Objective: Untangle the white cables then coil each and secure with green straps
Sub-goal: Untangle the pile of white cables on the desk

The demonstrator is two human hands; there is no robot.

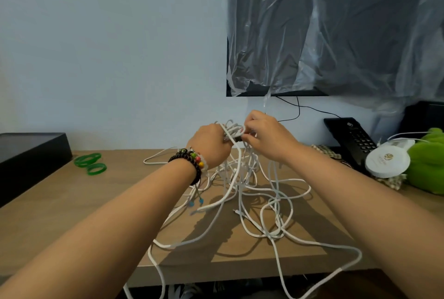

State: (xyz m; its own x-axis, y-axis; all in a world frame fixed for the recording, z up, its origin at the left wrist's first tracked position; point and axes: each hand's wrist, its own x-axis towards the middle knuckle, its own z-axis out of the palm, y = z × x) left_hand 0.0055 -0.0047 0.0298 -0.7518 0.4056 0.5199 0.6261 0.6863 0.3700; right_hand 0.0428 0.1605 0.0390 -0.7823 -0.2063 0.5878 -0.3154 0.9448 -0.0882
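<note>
A tangle of white cables (249,193) spreads over the wooden desk (72,207), with loops hanging past the front edge. Both hands hold a bunch of the strands lifted above the desk. My left hand (211,145), with beaded bracelets on its wrist, is closed around the bunch. My right hand (266,135) pinches strands at the same spot, fingertips touching the left hand's. Green straps (90,163) lie as rings on the desk at the far left, apart from both hands.
A black box (28,154) stands at the left edge. A black desk phone (353,140), a white round lid (386,160) and a green plush toy (427,161) sit at the right. A plastic-covered screen (324,29) hangs on the wall behind.
</note>
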